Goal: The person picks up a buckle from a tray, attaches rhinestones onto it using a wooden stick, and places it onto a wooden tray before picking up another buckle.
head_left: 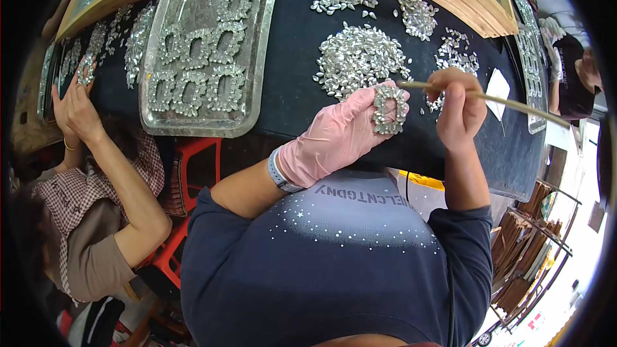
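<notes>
While the pink-gloved left hand [331,136] grips a silver rectangular rhinestone frame [388,126], the right hand [459,108] pinches a tan stick [515,105].

The left forearm [244,184] slants forward and inward; the pink-gloved left hand [331,138] is half curled, its partly hidden fingertips probably bent. The right forearm [464,177] reaches almost straight forward; the bare right hand [457,109] pinches with thumb and fingers.
</notes>
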`<state>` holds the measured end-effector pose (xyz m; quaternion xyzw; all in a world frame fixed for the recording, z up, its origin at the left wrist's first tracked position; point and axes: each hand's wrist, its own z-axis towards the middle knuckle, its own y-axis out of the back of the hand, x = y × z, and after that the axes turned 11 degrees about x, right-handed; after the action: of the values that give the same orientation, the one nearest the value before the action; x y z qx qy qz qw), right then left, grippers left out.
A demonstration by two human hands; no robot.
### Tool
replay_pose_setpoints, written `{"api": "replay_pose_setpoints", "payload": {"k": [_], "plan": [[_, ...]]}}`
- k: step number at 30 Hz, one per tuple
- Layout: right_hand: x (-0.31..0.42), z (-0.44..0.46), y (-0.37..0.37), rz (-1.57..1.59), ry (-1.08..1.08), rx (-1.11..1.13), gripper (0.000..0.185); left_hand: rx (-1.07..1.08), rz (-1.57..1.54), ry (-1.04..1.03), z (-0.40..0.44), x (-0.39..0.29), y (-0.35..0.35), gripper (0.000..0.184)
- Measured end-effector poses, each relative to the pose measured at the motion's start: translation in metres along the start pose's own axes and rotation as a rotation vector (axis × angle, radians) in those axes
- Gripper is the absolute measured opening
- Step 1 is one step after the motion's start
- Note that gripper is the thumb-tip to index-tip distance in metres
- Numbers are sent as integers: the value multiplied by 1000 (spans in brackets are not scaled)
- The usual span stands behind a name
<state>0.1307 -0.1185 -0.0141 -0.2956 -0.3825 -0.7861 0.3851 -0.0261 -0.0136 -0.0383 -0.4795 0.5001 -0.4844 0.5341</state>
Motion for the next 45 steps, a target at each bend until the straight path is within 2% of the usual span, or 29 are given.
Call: {"api": "replay_pose_setpoints", "payload": {"k": [3, 7, 11, 15, 24, 31, 36, 39, 45], "plan": [[-11, 2, 8, -96, -263, -98, 20, -21, -3, 4, 0, 0, -2, 42], [-20, 1, 8, -96, -291, -46, 18, -28, -2, 9, -1, 0, -3, 42], [-24, 3, 5, -260, -280, 28, 16, -18, 11, 7, -1, 0, -3, 42], [-20, 3, 3, -144, -277, -72, 17, -25, 2, 5, -1, 0, -3, 43], [-20, 2, 4, -266, -266, -6, 19, -19, 32, 6, -1, 0, -2, 44], [-19, 2, 7, -196, -293, -127, 18, -19, 28, 11, -1, 0, -3, 45], [-17, 1, 9, -144, -347, -68, 18, -6, 30, 9, -1, 0, -3, 45], [-14, -1, 7, -105, -262, -103, 18, -6, 31, 8, -1, 0, -3, 46], [-17, -2, 6, -56, -271, -63, 19, 17, 40, 12, 1, 0, -3, 46]]}}
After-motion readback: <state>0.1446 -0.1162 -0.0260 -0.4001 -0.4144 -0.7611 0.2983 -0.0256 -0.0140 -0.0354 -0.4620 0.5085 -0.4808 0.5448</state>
